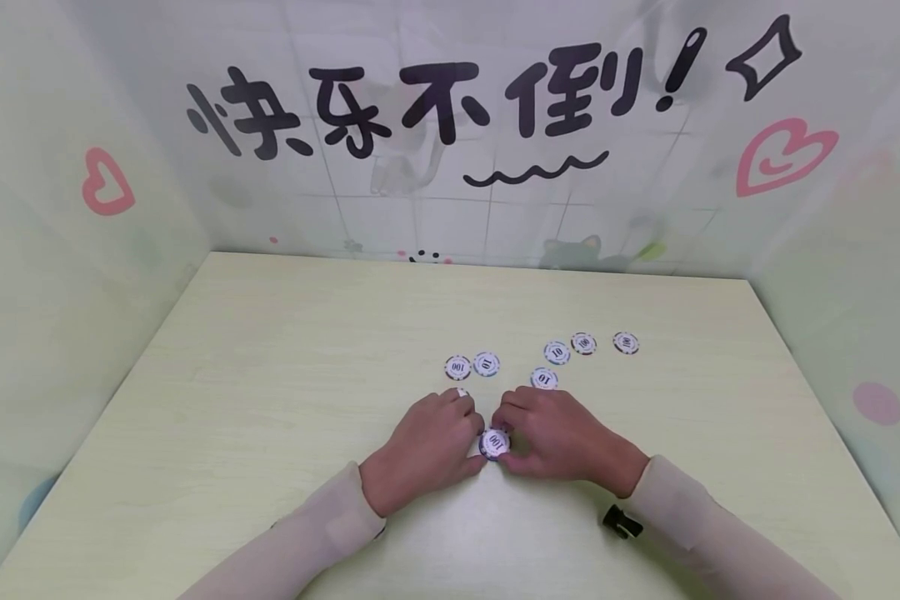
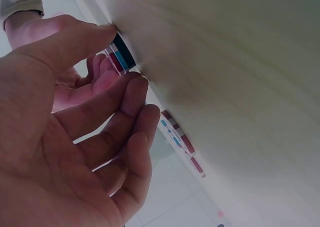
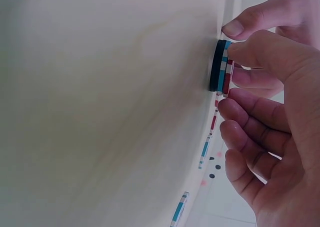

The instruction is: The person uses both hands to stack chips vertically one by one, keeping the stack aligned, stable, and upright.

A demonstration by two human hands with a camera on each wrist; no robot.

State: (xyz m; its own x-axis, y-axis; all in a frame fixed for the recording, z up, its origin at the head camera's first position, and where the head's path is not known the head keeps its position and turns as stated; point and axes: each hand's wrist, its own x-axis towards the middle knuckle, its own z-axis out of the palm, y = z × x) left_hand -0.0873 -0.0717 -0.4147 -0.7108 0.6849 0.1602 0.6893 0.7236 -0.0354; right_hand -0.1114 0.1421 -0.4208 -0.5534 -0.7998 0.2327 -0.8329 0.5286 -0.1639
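A short stack of poker chips (image 1: 494, 444) stands on the table between both hands, its top chip marked 100. Its edge shows a dark layer lowest, then blue and white, then red and white, as the stack (image 3: 223, 69) appears in the right wrist view. My right hand (image 1: 562, 435) pinches the stack between thumb and forefinger, the other fingers loosely curled. From the opposite side my left hand (image 1: 433, 443) holds it too, thumb at the near edge and forefinger at the far edge. Both palms partly hide the stack's sides in the head view.
Beyond the hands lie several single chips: a 100 chip (image 1: 457, 367) beside a 10 chip (image 1: 487, 363), another 10 chip (image 1: 544, 378) close to my right knuckles, and others farther right. A black clip (image 1: 622, 522) shows by the right sleeve. Printed curtains (image 1: 450, 208) border the table.
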